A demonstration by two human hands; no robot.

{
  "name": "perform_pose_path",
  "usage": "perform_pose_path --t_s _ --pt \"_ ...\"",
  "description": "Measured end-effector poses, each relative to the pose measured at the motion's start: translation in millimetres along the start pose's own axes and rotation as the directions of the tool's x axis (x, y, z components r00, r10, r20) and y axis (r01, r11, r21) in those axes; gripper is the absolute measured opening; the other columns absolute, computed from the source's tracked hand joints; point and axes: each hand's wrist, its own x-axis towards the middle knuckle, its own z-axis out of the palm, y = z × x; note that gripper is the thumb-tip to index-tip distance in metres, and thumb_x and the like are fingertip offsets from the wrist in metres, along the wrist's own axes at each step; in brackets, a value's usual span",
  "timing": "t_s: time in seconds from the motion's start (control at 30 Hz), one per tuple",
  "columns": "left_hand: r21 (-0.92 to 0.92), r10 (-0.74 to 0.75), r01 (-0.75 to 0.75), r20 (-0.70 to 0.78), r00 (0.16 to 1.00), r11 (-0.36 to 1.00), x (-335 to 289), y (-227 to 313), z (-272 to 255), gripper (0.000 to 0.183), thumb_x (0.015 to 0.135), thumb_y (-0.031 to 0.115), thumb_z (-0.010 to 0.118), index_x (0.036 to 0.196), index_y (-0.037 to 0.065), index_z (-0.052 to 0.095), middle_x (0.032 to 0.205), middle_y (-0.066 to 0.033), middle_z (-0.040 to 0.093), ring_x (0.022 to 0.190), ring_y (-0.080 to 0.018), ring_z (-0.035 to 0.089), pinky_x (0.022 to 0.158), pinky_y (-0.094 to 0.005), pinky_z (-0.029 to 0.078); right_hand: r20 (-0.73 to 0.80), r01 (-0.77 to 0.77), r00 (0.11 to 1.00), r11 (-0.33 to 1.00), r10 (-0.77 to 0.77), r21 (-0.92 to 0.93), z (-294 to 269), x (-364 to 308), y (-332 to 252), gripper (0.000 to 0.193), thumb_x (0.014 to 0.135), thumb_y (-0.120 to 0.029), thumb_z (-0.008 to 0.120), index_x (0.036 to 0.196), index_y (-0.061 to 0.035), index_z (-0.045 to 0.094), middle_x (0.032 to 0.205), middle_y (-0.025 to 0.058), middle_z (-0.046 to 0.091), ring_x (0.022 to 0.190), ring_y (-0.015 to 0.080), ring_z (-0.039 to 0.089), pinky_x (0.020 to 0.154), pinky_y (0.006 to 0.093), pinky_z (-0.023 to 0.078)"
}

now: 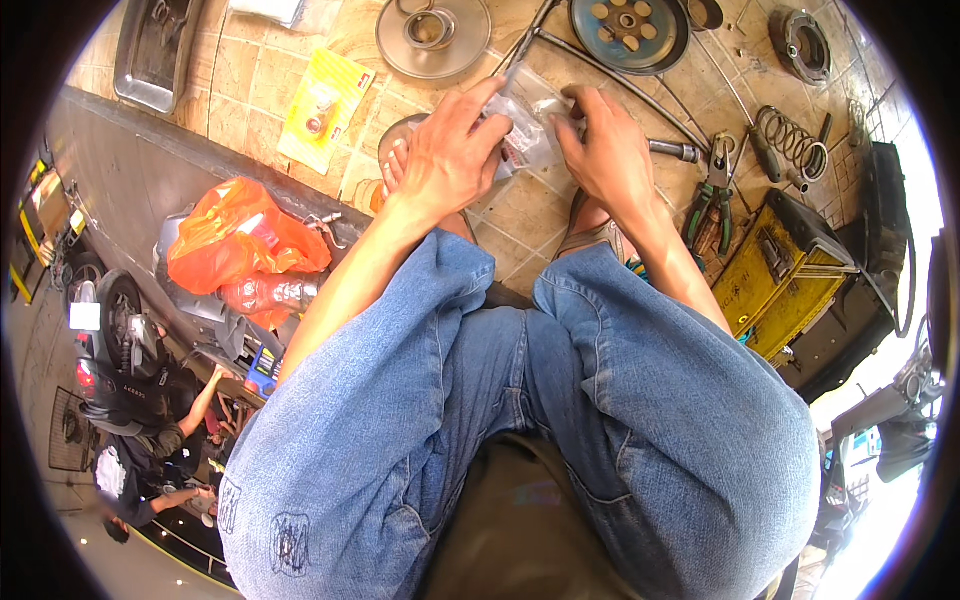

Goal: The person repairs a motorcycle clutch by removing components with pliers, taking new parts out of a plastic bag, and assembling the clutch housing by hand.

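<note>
Between my hands is a small clear plastic bag [532, 138] with something pale and reddish showing through it. My left hand [455, 150] has its fingers bent over the bag's left side. On the other side, my right hand [605, 145] pinches the bag's edge between thumb and forefinger. What lies inside the bag is hard to make out. To the left, a yellow card pack [325, 112] with a small ring-shaped part lies on the tiles. Beyond my left hand is a round metal disc [462, 52] with a ring on it.
At the right are green-handled pliers [712, 205], a coil spring [785, 140] and a yellow toolbox [790, 270]. A blue-grey drum-shaped part [630, 30] lies ahead. Orange plastic bags [240, 240] sit at the left, with a motorcycle [125, 360] and another person [150, 470] beyond.
</note>
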Motion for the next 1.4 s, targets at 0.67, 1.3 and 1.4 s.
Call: perform_pose_path --t_s 0.67,1.3,1.4 --pt "0.075 0.0 0.004 -0.044 0.999 0.997 4.5 11.1 -27.2 0.024 0.072 0.009 0.079 0.094 0.008 0.069 0.096 -0.0082 0.065 0.089 -0.0309 0.062 0.075 -0.0419 0.049 0.39 -0.406 0.909 0.524 0.147 0.749 -14.5 23.3 -0.7 0.025 0.085 -0.008 0.076 0.106 -0.0002 0.064 0.086 0.0094 0.069 0.077 0.0156 0.065 0.07 0.0303 0.054" --pt "-0.347 -0.603 0.746 0.441 0.665 0.569 8.2 28.0 -31.5 0.026 0.1 0.028 0.065 0.106 0.004 0.073 0.083 -0.0094 0.073 0.077 -0.0158 0.067 0.071 -0.0336 0.052 0.449 -0.392 0.892 0.576 0.049 0.717 -10.5 17.0 -22.9 0.033 0.083 -0.001 0.074 0.11 -0.0004 0.055 0.083 0.0126 0.07 0.072 0.0172 0.068 0.063 0.0305 0.055" --pt "-0.365 -0.592 0.702 0.378 0.712 0.611 2.8 28.2 -28.7 0.023 0.101 0.024 0.064 0.105 0.003 0.072 0.081 -0.0065 0.072 0.079 -0.0124 0.065 0.072 -0.0331 0.051 0.458 -0.41 0.888 0.508 0.035 0.758 -9.8 16.1 -19.4 0.032 0.084 -0.001 0.075 0.109 0.0004 0.054 0.084 0.0132 0.07 0.071 0.0168 0.068 0.063 0.0307 0.055"
